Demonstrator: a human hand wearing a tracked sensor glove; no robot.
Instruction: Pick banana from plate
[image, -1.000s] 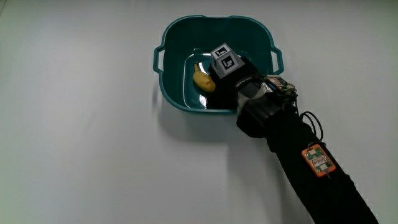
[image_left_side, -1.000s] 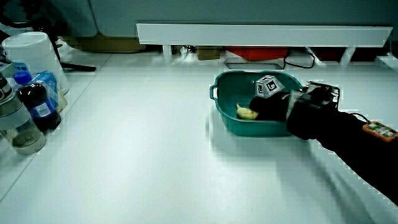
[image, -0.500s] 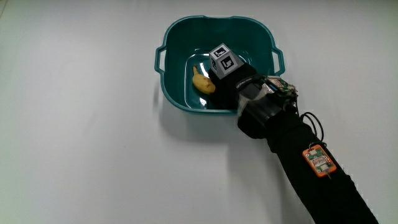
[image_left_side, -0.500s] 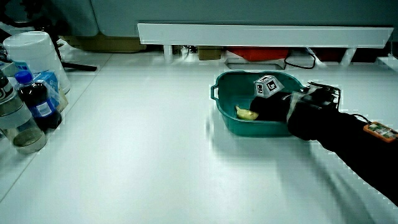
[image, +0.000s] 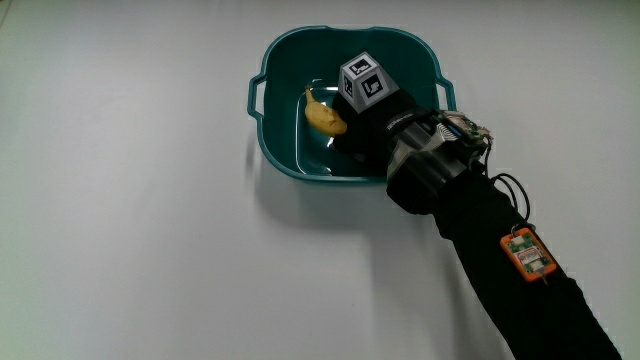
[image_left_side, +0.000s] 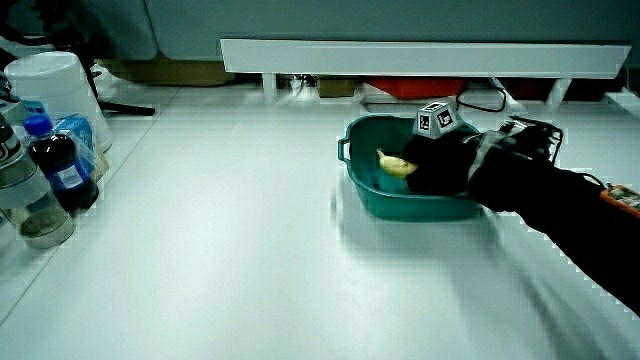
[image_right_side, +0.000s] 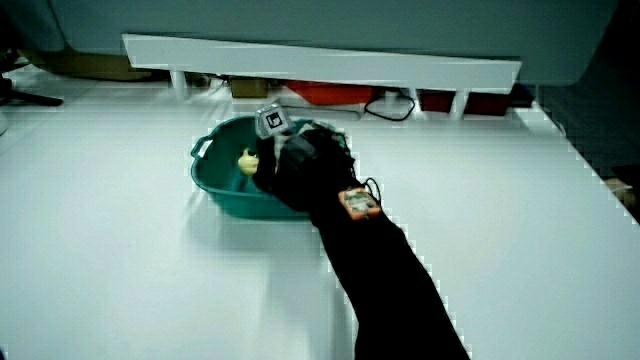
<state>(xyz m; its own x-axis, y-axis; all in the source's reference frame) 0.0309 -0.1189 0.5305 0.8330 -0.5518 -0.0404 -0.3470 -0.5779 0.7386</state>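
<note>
A small yellow banana (image: 325, 117) is inside a teal basin (image: 300, 34) with two handles, which stands on the white table. The hand (image: 368, 125), in a black glove with a patterned cube (image: 363, 84) on its back, reaches into the basin and is shut on the banana's end. In both side views the banana (image_left_side: 396, 164) (image_right_side: 247, 160) hangs at about the height of the basin's rim (image_left_side: 352, 128) (image_right_side: 205, 172), held up off the basin floor by the hand (image_left_side: 435, 166) (image_right_side: 285, 160). The fingertips are hidden under the hand.
The black forearm carries an orange tag (image: 526, 255) and lies across the basin's nearer rim. At the table's edge, in a side view, stand a white jug (image_left_side: 52, 88), a blue-capped bottle (image_left_side: 60, 160) and a clear jar (image_left_side: 28, 212). A low white partition (image_left_side: 420, 55) has cables under it.
The hand has risen and moved slightly farther from the person, and the banana has come up off the basin floor with it. The basin has not moved.
</note>
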